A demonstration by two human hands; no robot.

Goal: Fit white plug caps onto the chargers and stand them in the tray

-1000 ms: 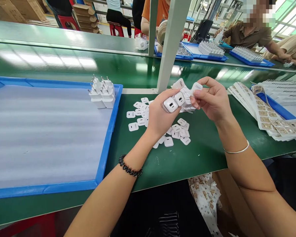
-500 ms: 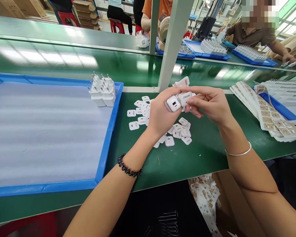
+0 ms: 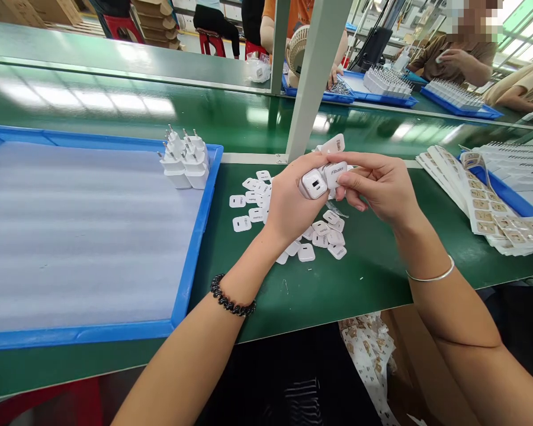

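Note:
My left hand (image 3: 288,201) is wrapped round a white USB charger (image 3: 314,184), whose end with two port openings faces me. With thumb and fingertips my right hand (image 3: 379,186) pinches a small white face plate (image 3: 336,174) printed "Fibaks", close beside the charger. Whether the plate touches the charger I cannot tell. Under the hands lie several loose white face plates (image 3: 306,252) with port slots, some lettered, partly hidden by my left hand. Another lettered white piece (image 3: 336,143) shows just behind my fingers. A thin clear strip (image 3: 336,209) lies below my right fingers.
To the left, a blue tray (image 3: 199,236) lined with white sheet holds white plug chargers (image 3: 186,163) in its far right corner. Sticker sheets (image 3: 488,213) overlap another blue tray at right. A metal post (image 3: 308,89) rises behind my hands. Co-workers sit across the bench.
Both hands keep nearly the same pose with charger and plate. A clear strip now shows below my right fingers. Across the bench, a co-worker's hand has risen with a white piece.

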